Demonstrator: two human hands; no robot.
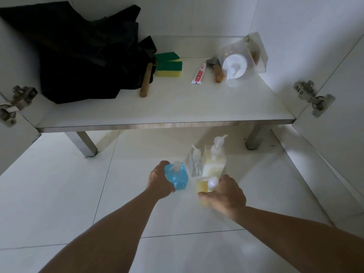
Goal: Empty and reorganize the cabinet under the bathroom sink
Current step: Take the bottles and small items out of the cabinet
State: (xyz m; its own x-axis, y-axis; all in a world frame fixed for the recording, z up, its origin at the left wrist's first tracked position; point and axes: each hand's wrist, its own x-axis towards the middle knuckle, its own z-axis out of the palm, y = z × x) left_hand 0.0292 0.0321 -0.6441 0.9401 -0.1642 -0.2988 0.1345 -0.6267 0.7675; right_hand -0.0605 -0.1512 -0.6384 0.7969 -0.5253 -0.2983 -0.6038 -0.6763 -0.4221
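Blue liquid fills the pump bottle (176, 178) that the left hand (160, 181) grips, fingers curled round its side, just below the middle of the view over the tiled floor (59, 194). Beside it at about four o'clock, the right hand (224, 194) grips a yellow pump bottle (202, 187), fingers wrapped round its body. Both bottles are blurred. Just beyond them, toward twelve o'clock, two more pump bottles stand on the floor touching or nearly so: a clear one (195, 162) and a taller pale yellow one (214, 158).

Above them is the open cabinet's white shelf (177, 107) on metal legs. On it, at ten o'clock, lies a heap of black cloth (82, 56) with a wooden handle (146, 80) against its right edge. Two green-and-yellow sponges (169, 65) sit just right of that. Toward one o'clock lie a red-and-white tube (199, 74), a second wooden-handled tool (216, 70) and a tipped-over clear dispenser (239, 60) with a white pump top.
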